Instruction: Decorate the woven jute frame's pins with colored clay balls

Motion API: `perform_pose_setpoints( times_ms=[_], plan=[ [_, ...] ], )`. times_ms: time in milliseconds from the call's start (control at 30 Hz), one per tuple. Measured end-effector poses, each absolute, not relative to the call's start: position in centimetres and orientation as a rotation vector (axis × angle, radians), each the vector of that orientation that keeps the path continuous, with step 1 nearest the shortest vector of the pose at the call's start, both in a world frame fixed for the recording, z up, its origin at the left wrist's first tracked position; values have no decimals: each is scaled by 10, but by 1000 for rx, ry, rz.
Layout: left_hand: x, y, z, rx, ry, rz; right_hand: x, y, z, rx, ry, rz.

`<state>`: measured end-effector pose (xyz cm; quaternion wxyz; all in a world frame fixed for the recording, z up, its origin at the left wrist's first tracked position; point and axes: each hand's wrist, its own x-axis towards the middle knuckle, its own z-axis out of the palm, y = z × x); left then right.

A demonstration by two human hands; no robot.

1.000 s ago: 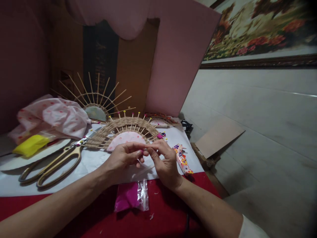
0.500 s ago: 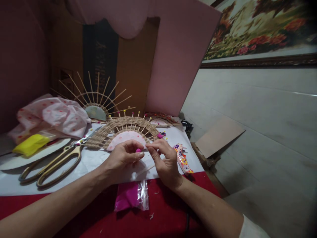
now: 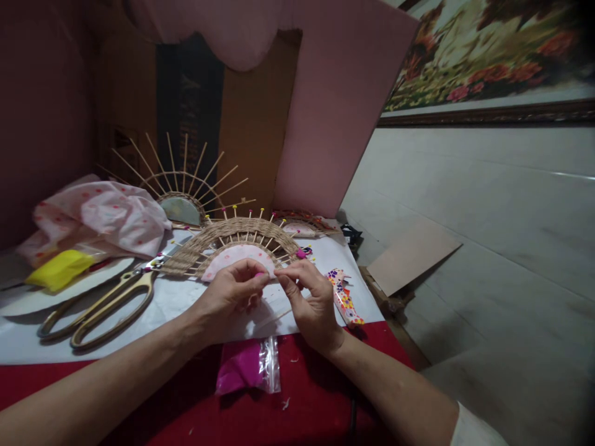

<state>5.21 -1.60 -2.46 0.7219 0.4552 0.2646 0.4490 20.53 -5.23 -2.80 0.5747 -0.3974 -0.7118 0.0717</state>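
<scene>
Between the thumb and fingers of my left hand (image 3: 237, 288) is a small lump of pink clay (image 3: 259, 274), mostly covered by the fingertips. My right hand (image 3: 313, 300) is pinched close beside it; what its fingertips grip is too small to make out. Just behind both hands stands a woven half-round fan (image 3: 235, 229) with thin sticks tipped in pink and yellow beads and a dotted pink half-circle (image 3: 239, 257) at its base. A larger pink lump (image 3: 301, 253) sits at the fan's right end. Nearer me lies a zip bag of pink clay (image 3: 246, 365).
Large scissors (image 3: 111, 297) lie at left, by a yellow clay packet (image 3: 62, 271) and dotted cloth (image 3: 102, 214). Another stick frame (image 3: 179, 207) stands behind. A flower-patterned object (image 3: 344, 300) is at right, near the table's edge. A pink-lined cardboard box (image 3: 260, 124) rises at the back.
The fingers of my left hand have shifted over the pink clay, so less of it shows. My right hand stays almost in place.
</scene>
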Motion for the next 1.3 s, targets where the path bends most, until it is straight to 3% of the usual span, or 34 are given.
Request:
perform_pose_setpoints(
  times_ms=[1300],
  plan=[
    [52,-19,-21,952,539,953,203,-54,-29,-1041,-1613,266]
  ],
)
